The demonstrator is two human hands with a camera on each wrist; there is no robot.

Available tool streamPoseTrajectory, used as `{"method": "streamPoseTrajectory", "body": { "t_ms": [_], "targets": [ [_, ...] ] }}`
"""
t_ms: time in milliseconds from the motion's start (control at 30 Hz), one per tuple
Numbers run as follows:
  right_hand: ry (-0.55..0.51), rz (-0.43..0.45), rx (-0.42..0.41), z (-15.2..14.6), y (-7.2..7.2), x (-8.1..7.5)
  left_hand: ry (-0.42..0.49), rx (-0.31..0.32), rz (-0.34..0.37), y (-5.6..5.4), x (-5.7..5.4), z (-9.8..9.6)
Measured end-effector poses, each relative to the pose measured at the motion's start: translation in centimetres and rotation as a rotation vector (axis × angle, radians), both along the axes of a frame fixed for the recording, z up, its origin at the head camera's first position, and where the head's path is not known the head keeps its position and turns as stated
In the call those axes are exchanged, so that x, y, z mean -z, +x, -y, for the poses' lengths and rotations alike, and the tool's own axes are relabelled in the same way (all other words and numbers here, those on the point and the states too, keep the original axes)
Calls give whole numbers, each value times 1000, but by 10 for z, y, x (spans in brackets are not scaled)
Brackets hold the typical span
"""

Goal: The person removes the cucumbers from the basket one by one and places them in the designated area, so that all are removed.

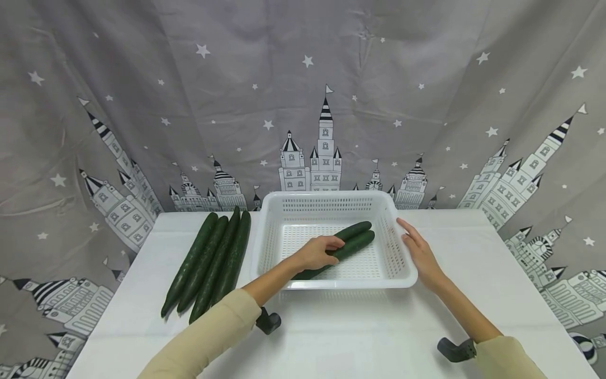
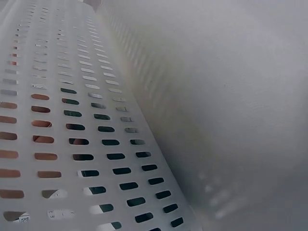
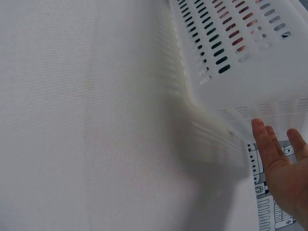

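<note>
1. The left hand (image 1: 318,253) reaches into a white basket (image 1: 331,285), fingers and thumb curved around the nearer cucumber (image 1: 359,245), apparently to control how it lies beside its mate.
2. That farther cucumber (image 1: 356,230) lies just beyond the left hand's fingertips, also inside the basket.
3. The right hand (image 1: 422,260), fingers nearly straight and slightly spread, grasps nothing; it touches the basket's side wall, seemingly to steady it.
4. Left of the left hand, four cucumbers (image 1: 233,258) lie side by side on the white table (image 1: 350,337); the basket's wall stands between.
5. Beyond both hands hangs a grey castle-print curtain (image 1: 265,105).
</note>
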State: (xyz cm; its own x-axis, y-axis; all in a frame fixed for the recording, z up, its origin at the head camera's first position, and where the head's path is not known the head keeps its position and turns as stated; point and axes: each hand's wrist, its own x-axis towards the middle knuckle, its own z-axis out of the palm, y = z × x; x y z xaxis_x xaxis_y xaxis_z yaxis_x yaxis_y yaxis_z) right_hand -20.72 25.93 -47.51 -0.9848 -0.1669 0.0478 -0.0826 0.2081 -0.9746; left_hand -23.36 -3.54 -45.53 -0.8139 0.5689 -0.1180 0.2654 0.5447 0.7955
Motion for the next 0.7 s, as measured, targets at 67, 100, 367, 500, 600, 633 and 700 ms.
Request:
{"method": "streamPoseTrajectory", "body": {
  "t_ms": [67,100,367,500,600,633,700],
  "targets": [
    [3,0,-1,0,0,0,-18,5,-5,-1,0,0],
    [3,0,-1,0,0,0,-29,8,-10,-2,0,0],
    [-9,-3,2,0,-2,1,-97,9,-24,-7,-2,-3],
    [-14,0,-1,0,-2,1,-148,10,-73,-7,-2,-6],
    [-18,2,3,0,-1,0,-192,31,-127,-5,-2,-8],
    [-20,1,4,0,-1,0,-206,43,-141,-5,-1,-8],
    [-23,2,2,0,-1,1,-235,64,-168,-3,-1,-9]
  ]
}}
